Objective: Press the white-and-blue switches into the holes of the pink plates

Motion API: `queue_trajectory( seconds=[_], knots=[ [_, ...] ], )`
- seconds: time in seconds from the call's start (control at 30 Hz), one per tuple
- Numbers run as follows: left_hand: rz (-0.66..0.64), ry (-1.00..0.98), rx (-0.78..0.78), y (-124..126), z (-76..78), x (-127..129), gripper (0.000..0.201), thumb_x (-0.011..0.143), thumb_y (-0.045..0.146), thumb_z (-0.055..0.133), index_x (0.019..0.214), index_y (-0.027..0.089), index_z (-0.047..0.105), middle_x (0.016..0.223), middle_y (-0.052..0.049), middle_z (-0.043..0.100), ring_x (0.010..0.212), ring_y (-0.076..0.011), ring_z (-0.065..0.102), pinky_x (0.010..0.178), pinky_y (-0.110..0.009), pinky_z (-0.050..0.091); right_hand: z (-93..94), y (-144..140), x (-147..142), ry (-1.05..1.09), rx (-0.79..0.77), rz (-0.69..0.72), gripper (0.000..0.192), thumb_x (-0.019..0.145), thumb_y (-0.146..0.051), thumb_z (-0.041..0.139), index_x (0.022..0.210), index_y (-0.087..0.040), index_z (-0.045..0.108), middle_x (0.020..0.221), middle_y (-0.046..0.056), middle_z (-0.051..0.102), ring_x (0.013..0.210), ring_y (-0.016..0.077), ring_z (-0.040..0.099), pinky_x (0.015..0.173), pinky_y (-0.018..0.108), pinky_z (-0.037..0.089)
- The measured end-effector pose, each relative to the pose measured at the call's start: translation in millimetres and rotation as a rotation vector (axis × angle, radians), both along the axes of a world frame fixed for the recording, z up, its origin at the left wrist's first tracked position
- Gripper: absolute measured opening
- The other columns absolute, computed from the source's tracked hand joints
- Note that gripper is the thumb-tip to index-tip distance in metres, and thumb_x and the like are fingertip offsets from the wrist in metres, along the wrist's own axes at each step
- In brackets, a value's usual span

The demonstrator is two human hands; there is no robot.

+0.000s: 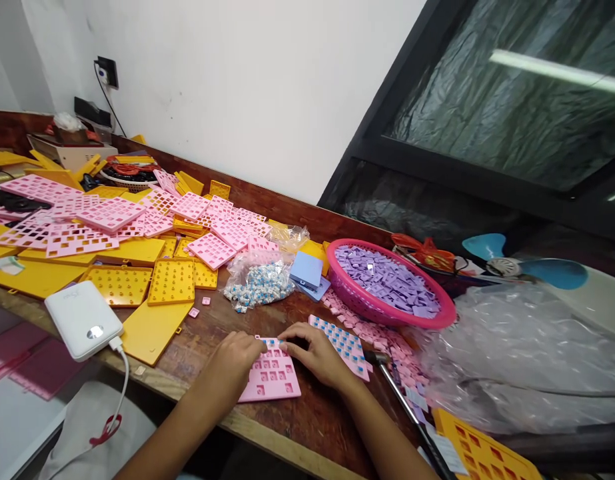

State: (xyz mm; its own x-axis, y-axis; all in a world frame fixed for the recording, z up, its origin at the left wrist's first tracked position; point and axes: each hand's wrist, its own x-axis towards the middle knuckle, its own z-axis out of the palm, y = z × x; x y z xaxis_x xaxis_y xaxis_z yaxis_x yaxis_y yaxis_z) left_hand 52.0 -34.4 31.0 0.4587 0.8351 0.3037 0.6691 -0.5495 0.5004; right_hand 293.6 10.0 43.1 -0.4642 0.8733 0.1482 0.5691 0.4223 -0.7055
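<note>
Pink panel in work: a square-holed panel lies flat on the brown table near its near edge, between the two hands; blue-topped pieces show along its far row, while the sockets nearer the person hold none.
Left hand: the left hand lies over the panel's far left part, fingers curled close together – I cannot tell whether they pinch anything.
Right hand: the right hand arches in from the right, thumb and forefinger bent towards the far right corner, beside a blue-topped piece; the tips are small and partly hidden, so a pinch cannot be confirmed.
Filled panel: just right of the right hand, a second pink panel carries rows of blue-topped pieces.
Tool: what looks like a hammer lies right of that panel, handle towards the person.
Far side: a clear bag of blue and white pieces, with blue panels just to its right.
Right side: a pink basket full of purple pieces – loose pink pieces lie along its near side.
Left side: a white power bank near the table edge, beside yellow panels; farther off, a heap of pink panels.
</note>
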Motion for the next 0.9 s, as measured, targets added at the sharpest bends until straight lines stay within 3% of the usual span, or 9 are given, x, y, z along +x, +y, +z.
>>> queue_trajectory(
  seconds=[0.07, 0.17, 0.27, 0.4, 0.47, 0.57, 0.67, 0.8, 0.9],
  knots=[
    [0.009, 0.02, -0.013, -0.1, 2.8, 2.2, 0.023, 0.099, 0.008, 0.048, 0.105, 0.021, 0.067, 0.099, -0.003, 0.072, 0.093, -0.0215, 0.061, 0.083, -0.034, 0.043, 0.0, 0.2, 0.9, 0.023, -0.01, -0.035, 0.023, 0.09, -0.04, 0.072, 0.105, -0.023, 0.077, 0.104, 0.007, 0.074, 0.096, 0.025, 0.067, 0.086, 0.037, 0.051],
    [-0.001, 0.127, -0.004, 0.4, 6.8, 7.4, 0.019, 0.1, 0.012, 0.049, 0.098, 0.018, 0.066, 0.098, -0.005, 0.072, 0.092, -0.0233, 0.061, 0.082, -0.036, 0.043, -2.0, 11.3, 1.3, 0.119, 0.016, -0.231, 0.033, 0.09, -0.047, 0.068, 0.111, -0.021, 0.072, 0.106, 0.008, 0.074, 0.095, 0.026, 0.067, 0.082, 0.037, 0.052],
    [-0.019, 0.2, 0.032, 1.4, 6.7, 11.1, 0.017, 0.101, 0.016, 0.05, 0.095, 0.017, 0.066, 0.099, -0.007, 0.071, 0.092, -0.0246, 0.061, 0.083, -0.038, 0.044, -4.8, 41.5, -2.1, 0.162, 0.058, -0.413, 0.044, 0.088, -0.052, 0.066, 0.118, -0.019, 0.065, 0.114, 0.011, 0.072, 0.089, 0.0248, 0.067, 0.081, 0.039, 0.054],
    [0.008, 0.134, 0.015, 2.9, -0.5, 9.5, 0.017, 0.099, 0.012, 0.051, 0.094, 0.018, 0.066, 0.098, -0.006, 0.071, 0.092, -0.0237, 0.06, 0.082, -0.037, 0.045, -7.2, 92.0, -18.7, 0.055, 0.171, -0.494, 0.066, 0.077, -0.049, 0.073, 0.133, -0.017, 0.057, 0.128, 0.015, 0.065, 0.083, 0.0227, 0.065, 0.084, 0.041, 0.052],
    [0.017, 0.062, -0.005, 3.8, -4.6, 7.6, 0.02, 0.098, 0.008, 0.05, 0.095, 0.018, 0.067, 0.097, -0.005, 0.071, 0.093, -0.0231, 0.06, 0.083, -0.036, 0.045, -7.7, 111.0, -30.4, 0.077, 0.241, -0.522, 0.052, 0.07, -0.039, 0.076, 0.116, -0.018, 0.065, 0.117, 0.011, 0.07, 0.091, 0.0252, 0.064, 0.088, 0.039, 0.049],
    [0.022, -0.09, -0.029, 4.1, -5.9, 3.9, 0.023, 0.096, 0.006, 0.05, 0.097, 0.019, 0.068, 0.097, -0.004, 0.071, 0.095, -0.0218, 0.061, 0.086, -0.035, 0.047, -6.7, 127.2, -45.2, 0.14, 0.28, -0.542, 0.019, 0.069, -0.032, 0.067, 0.083, -0.02, 0.067, 0.087, 0.005, 0.071, 0.081, 0.024, 0.062, 0.08, 0.036, 0.048],
    [0.037, -0.234, -0.022, 3.6, 0.3, -2.8, 0.017, 0.094, 0.012, 0.057, 0.1, 0.022, 0.068, 0.104, -0.004, 0.07, 0.1, -0.0223, 0.061, 0.09, -0.036, 0.048, -2.8, 132.7, -50.0, 0.246, 0.303, -0.55, 0.014, 0.074, -0.034, 0.059, 0.073, -0.02, 0.062, 0.071, 0.002, 0.065, 0.068, 0.0211, 0.059, 0.07, 0.033, 0.046],
    [0.192, -0.311, 0.029, 8.4, 8.0, -17.8, 0.018, 0.094, 0.027, 0.06, 0.111, 0.025, 0.067, 0.124, -0.007, 0.064, 0.116, -0.0268, 0.058, 0.102, -0.043, 0.047, 3.1, 134.1, -45.2, 0.403, 0.343, -0.566, 0.022, 0.08, -0.041, 0.053, 0.083, -0.02, 0.06, 0.081, 0.004, 0.066, 0.079, 0.0221, 0.062, 0.075, 0.033, 0.049],
    [0.333, -0.278, 0.048, 15.8, 4.2, -26.9, 0.033, 0.094, 0.033, 0.059, 0.126, 0.025, 0.061, 0.142, -0.01, 0.055, 0.131, -0.0297, 0.051, 0.11, -0.047, 0.043, 2.0, 136.9, -40.9, 0.454, 0.326, -0.586, 0.027, 0.08, -0.046, 0.057, 0.088, -0.02, 0.062, 0.108, 0.01, 0.068, 0.101, 0.0253, 0.063, 0.085, 0.034, 0.051]
  ],
)
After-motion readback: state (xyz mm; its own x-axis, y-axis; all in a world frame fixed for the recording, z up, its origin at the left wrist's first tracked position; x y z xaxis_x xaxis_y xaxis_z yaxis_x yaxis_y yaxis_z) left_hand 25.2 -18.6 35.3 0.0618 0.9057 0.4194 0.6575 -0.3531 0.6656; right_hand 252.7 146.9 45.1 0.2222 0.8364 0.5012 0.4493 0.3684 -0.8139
